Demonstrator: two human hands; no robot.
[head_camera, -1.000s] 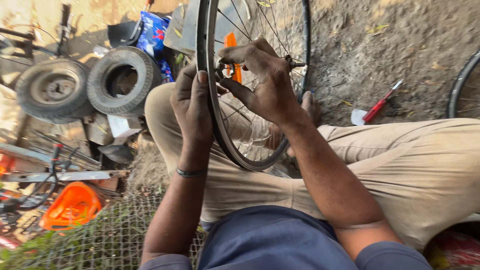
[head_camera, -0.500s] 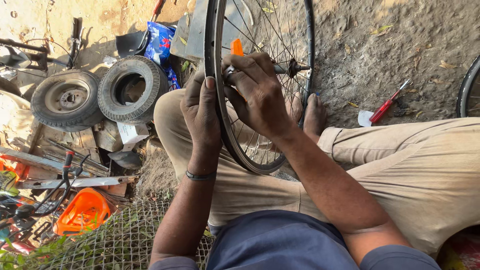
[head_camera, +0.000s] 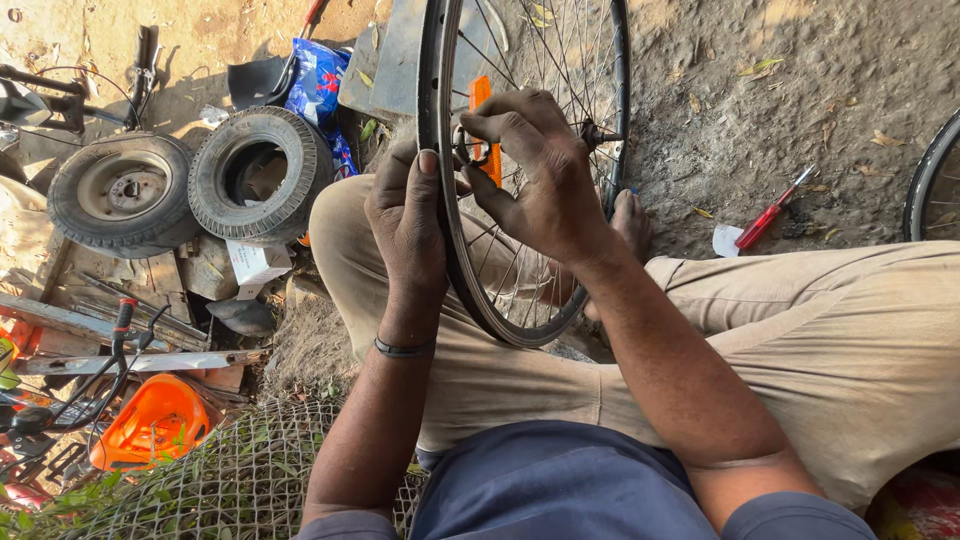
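A spoked bicycle wheel (head_camera: 520, 300) with a black rim stands upright between my knees. My left hand (head_camera: 408, 222) grips the rim from the left, thumb on its edge. Inside the rim, my right hand (head_camera: 540, 175) pinches a small round metal spoke tool (head_camera: 468, 148) against a spoke. An orange reflector (head_camera: 482, 100) is clipped to the spokes just behind my fingers. The hub axle (head_camera: 598, 134) shows to the right of my right hand.
Two small tyres (head_camera: 262, 172), one on a wheel (head_camera: 124, 192), lie on the dirt at left. A red-handled screwdriver (head_camera: 768, 212) lies at right beside another wheel's rim (head_camera: 928, 180). An orange plastic piece (head_camera: 155, 420), wire mesh (head_camera: 230, 480) and bicycle parts crowd the lower left.
The view has shifted slightly, so the wheel and my hands sit a little further right. My right hand has turned a little at the spoke; my left hand keeps its hold on the rim.
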